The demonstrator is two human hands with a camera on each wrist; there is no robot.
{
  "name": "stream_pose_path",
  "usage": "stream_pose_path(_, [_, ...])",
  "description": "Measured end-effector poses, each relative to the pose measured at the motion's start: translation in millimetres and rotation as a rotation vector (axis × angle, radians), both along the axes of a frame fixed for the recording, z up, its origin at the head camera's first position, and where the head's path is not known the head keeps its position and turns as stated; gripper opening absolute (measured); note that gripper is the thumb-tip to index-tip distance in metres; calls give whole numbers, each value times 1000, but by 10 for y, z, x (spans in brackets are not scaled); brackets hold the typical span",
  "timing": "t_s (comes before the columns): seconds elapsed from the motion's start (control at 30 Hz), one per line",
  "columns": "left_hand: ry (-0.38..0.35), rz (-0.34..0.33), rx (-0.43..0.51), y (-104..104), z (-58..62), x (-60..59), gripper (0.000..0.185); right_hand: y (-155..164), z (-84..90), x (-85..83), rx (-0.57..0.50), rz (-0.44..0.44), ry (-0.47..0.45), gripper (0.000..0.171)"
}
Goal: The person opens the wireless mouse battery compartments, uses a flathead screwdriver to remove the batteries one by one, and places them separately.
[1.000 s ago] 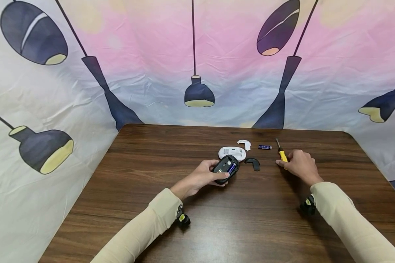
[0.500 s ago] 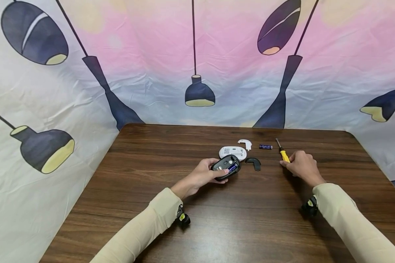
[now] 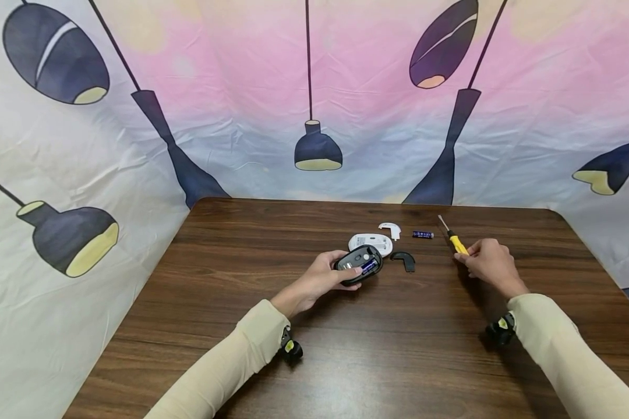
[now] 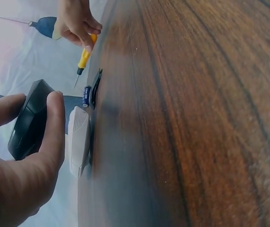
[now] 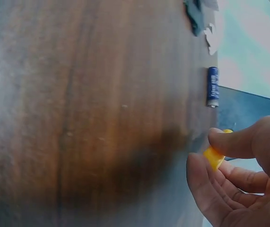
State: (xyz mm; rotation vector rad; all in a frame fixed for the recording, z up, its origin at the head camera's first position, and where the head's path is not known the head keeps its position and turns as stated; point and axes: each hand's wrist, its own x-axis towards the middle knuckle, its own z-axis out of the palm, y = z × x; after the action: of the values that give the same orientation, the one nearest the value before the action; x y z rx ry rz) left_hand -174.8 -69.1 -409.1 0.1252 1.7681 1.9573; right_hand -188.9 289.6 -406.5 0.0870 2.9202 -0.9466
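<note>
A dark wooden table (image 3: 377,343) stood before a lamp-printed cloth. The left hand (image 3: 320,279) gripped the black mouse (image 3: 360,263), just in front of the white mouse (image 3: 370,242); the right hand (image 3: 490,263) pinched the yellow screwdriver (image 3: 455,240), right of it.

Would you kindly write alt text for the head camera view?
At a wooden table, a left hand grips an upturned black mouse while the right hand pinches a yellow screwdriver. A white mouse, loose covers and a battery lie behind.
</note>
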Motion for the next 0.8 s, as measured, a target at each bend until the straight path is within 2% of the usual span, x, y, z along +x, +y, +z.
stream_pose_path(0.37, [-2, -4, 37, -23, 28, -13, 45, 54, 253, 59, 57, -13, 141, 34])
stream_pose_path(0.57, [6, -9, 31, -22, 48, -25, 45, -13, 364, 88, 66, 10, 226, 30])
stream_pose_path(0.8, [11, 24, 30, -19, 65, -42, 45, -143, 491, 126, 57, 53, 285, 24])
